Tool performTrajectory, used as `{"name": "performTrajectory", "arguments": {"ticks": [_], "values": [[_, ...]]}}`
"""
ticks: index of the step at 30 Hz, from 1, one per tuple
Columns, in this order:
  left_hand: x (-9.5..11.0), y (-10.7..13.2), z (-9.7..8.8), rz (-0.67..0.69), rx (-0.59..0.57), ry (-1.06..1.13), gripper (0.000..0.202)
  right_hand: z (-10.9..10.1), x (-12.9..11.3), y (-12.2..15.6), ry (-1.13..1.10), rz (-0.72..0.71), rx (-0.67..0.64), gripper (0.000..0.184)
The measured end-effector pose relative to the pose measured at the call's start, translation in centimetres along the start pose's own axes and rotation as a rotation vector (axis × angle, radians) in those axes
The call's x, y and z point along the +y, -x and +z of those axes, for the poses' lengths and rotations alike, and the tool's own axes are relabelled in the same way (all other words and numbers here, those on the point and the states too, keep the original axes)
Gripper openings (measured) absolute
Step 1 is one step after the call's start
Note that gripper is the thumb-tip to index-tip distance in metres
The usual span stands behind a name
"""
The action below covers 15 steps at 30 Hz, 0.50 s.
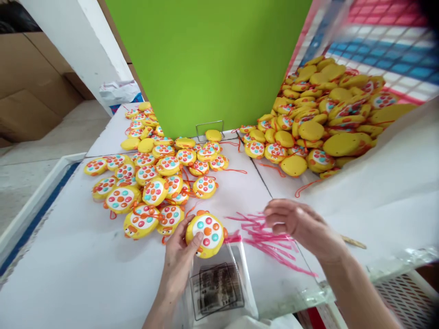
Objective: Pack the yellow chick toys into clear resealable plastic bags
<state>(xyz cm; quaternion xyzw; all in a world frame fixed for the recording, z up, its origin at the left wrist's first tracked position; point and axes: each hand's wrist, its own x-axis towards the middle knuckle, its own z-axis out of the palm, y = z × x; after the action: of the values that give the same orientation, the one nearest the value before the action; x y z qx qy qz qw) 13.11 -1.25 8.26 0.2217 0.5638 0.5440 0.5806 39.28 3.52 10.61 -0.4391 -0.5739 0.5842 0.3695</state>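
Note:
My left hand [178, 249] is closed around the edge of a round yellow toy [207, 231], its thumb resting on the face. That face is white with raised orange, teal and pink-red buttons, and small orange bumps ring the rim. To the right, my right hand [298, 224] hovers over a spread of thin pink strips [270, 249]; its fingers are loosely bent and apart, with nothing visible in them. Below the held toy, a clear plastic-edged holder [245, 269] with a pink strip at its top contains a dark printed piece and a thin wire frame.
Many similar toys [121, 199] lie spread on the white table at left. A taller heap [318, 123] fills the right, beside a mesh barrier. An upright green panel [212, 59] stands behind a wire stand [210, 130]. A thin stick [355, 242] lies near my right forearm.

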Motion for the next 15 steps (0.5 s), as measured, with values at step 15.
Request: {"name": "performTrajectory", "arguments": {"ticks": [15], "values": [[0.0,1.2,-0.5,-0.212,-0.011,0.313,0.021,4.3,2.2,-3.5,1.07,-0.255,-0.07,0.035]]}}
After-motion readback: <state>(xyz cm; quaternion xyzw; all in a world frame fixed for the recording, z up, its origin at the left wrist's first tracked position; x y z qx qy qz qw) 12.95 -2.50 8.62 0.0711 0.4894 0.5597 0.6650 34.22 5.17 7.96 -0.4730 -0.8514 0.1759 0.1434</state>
